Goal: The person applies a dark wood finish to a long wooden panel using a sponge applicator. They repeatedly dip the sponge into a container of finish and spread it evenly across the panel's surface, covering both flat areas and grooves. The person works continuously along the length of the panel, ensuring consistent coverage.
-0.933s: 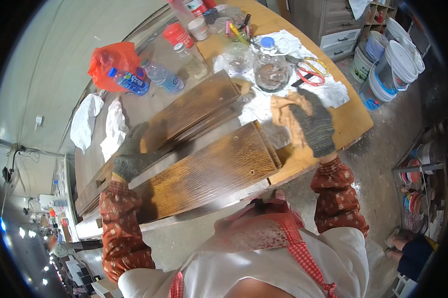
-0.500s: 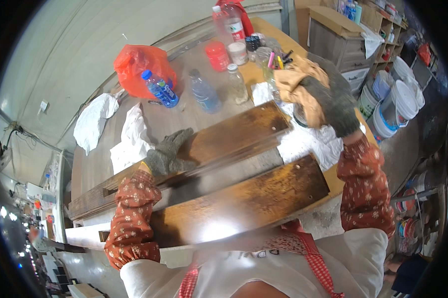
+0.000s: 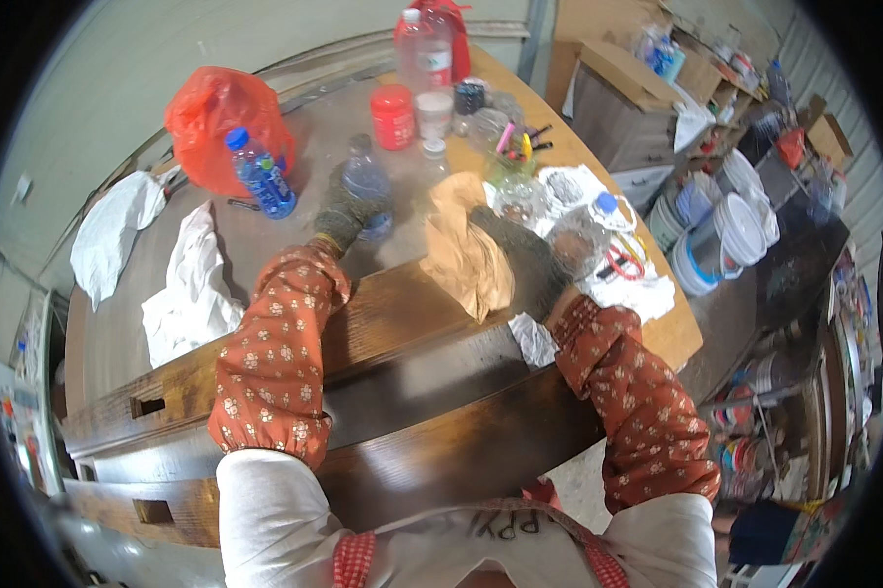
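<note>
My left hand (image 3: 348, 211), in a dark grey glove, is wrapped around a clear plastic bottle (image 3: 367, 178) standing on the table. In my gloved right hand (image 3: 525, 263) is a crumpled tan cloth (image 3: 469, 253), which hangs over the far wooden board (image 3: 387, 312). That board is stained brown and has a rectangular slot near its left end. A second brown board (image 3: 441, 456) lies nearer to me, partly under my sleeves. A crumpled white scrap (image 3: 532, 340) sits beside my right wrist. Whether the cloth touches the board is hard to tell.
On the table (image 3: 118, 353) are a red plastic bag (image 3: 216, 122), a blue-capped bottle (image 3: 263, 178), white cloths (image 3: 194, 294), a red jar (image 3: 392, 116) and a white-lidded jar (image 3: 433, 116). A clear bottle (image 3: 578, 243) lies right of my right hand. White buckets (image 3: 730, 235) stand beyond the table's right edge.
My left hand has left the far board and taken hold of the clear bottle. My right hand has moved left and nearer with the tan cloth. The view has shifted.
</note>
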The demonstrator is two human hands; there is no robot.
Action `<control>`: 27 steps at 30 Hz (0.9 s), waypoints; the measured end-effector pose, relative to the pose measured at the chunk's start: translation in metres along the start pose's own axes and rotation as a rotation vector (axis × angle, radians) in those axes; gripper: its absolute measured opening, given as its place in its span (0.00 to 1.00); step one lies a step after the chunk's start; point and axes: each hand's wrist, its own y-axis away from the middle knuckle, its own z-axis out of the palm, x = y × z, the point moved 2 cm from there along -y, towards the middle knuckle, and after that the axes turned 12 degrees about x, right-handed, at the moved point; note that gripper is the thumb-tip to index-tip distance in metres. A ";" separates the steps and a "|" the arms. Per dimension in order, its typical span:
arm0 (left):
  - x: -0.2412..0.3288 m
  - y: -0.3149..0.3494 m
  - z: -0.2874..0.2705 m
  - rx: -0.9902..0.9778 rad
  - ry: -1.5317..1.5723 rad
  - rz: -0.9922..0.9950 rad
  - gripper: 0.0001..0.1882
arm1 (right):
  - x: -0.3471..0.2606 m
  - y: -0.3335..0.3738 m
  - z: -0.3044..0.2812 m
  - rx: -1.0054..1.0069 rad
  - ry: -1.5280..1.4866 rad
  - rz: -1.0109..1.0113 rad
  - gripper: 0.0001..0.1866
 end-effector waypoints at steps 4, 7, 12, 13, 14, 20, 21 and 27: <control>0.014 0.008 0.002 0.068 -0.162 0.021 0.30 | 0.001 0.003 -0.017 -0.016 0.257 -0.335 0.16; 0.058 0.041 -0.016 0.137 -0.330 0.264 0.34 | 0.007 -0.002 -0.017 0.160 0.144 -0.170 0.14; 0.148 0.078 -0.053 0.106 -0.750 0.748 0.38 | 0.007 -0.019 -0.025 0.084 0.265 -0.414 0.20; 0.154 0.079 -0.044 0.128 -0.820 0.930 0.38 | 0.011 -0.029 -0.050 0.154 0.551 -0.700 0.23; 0.158 0.079 -0.037 0.099 -0.850 1.007 0.37 | 0.010 -0.025 -0.056 0.161 0.869 -0.864 0.24; 0.179 0.111 -0.046 0.127 -1.073 1.216 0.20 | 0.017 -0.015 -0.023 -0.051 1.024 -0.856 0.25; 0.183 0.117 -0.043 0.097 -1.102 1.199 0.21 | 0.019 -0.016 -0.024 -0.055 0.954 -0.775 0.26; 0.169 0.098 -0.037 -0.039 -0.826 0.711 0.35 | 0.013 -0.032 -0.043 0.011 0.727 -0.558 0.33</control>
